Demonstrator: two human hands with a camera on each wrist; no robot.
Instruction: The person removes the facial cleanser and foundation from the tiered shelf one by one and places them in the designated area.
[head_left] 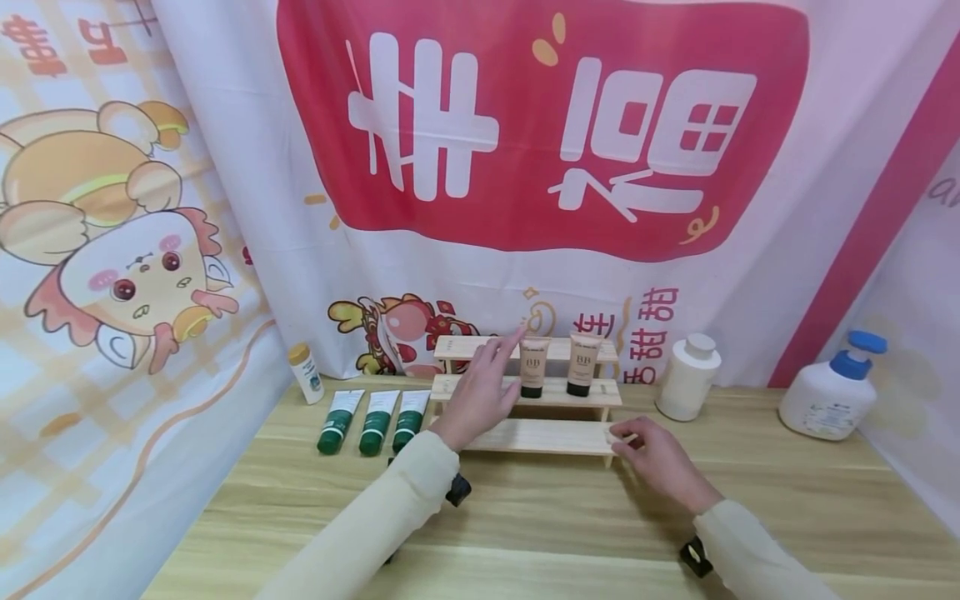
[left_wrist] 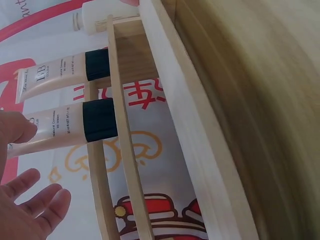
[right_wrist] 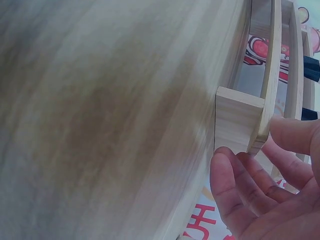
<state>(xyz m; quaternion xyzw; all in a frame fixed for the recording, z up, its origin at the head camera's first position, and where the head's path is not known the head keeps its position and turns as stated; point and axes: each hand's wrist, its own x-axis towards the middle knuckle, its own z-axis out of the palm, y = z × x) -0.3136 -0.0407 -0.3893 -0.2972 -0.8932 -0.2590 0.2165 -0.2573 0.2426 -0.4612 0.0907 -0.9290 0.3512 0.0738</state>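
A three-tier wooden display rack (head_left: 540,435) stands on the table. Two beige BB cream tubes with black caps, a left one (head_left: 533,365) and a right one (head_left: 582,363), stand cap-down on its middle tier. My left hand (head_left: 480,396) is over the rack's left part, its fingers extended beside the left tube. In the left wrist view the thumb (left_wrist: 20,127) overlaps that tube's upper part, while the other fingers are spread apart from it. My right hand (head_left: 660,462) pinches the right end of the lowest tier, thumb above and fingertips at the underside.
Three green-and-white tubes (head_left: 375,423) stand left of the rack, with a small yellow-capped bottle (head_left: 305,375) behind. To the right are a white bottle (head_left: 686,379) and a blue-topped pump bottle (head_left: 828,396). A printed curtain (head_left: 255,208) hangs close behind.
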